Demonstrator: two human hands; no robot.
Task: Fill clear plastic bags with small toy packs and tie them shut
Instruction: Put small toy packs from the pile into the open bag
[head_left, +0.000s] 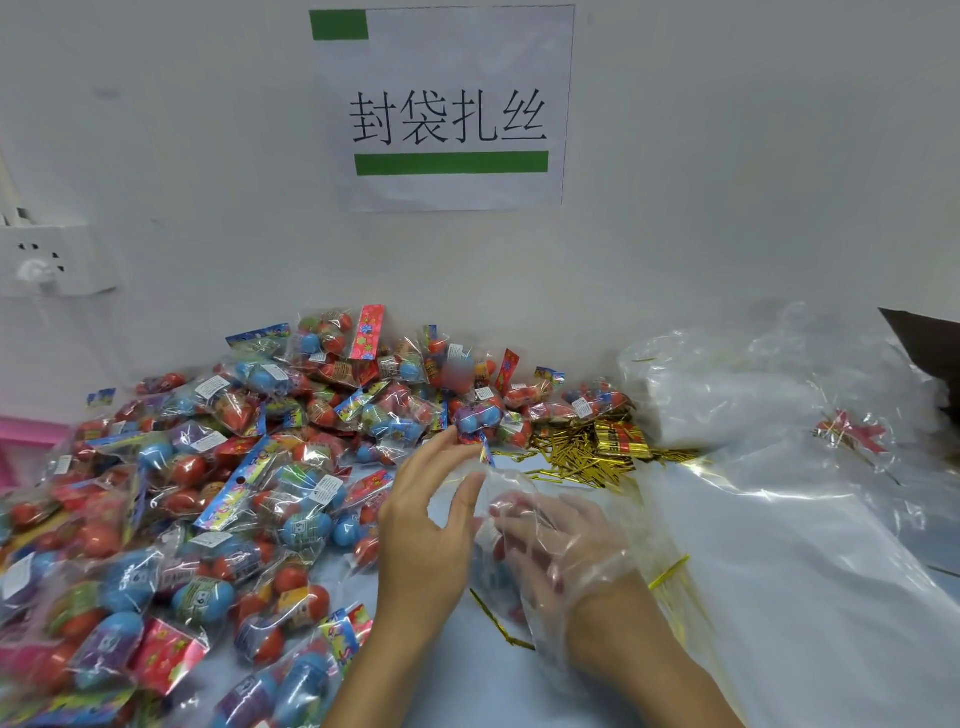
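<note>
A clear plastic bag (613, 519) lies on the table in front of me with its mouth facing left. My right hand (556, 545) is inside the bag, fingers curled over a toy pack (501, 512) of red and blue balls. My left hand (426, 530) is at the bag's mouth, and its thumb and fingers pinch the rim. The left fingertips reach up beside another toy pack (475, 421) at the edge of the pile. A big heap of toy packs (234, 493) covers the left half of the table.
A heap of gold twist ties (587, 452) lies just behind the bag, and loose ties (670, 571) lie near my wrists. Spare clear bags (737, 395) are stacked at the right. A pink tray (26, 431) sits far left. A wall with a paper sign (452, 109) is close behind.
</note>
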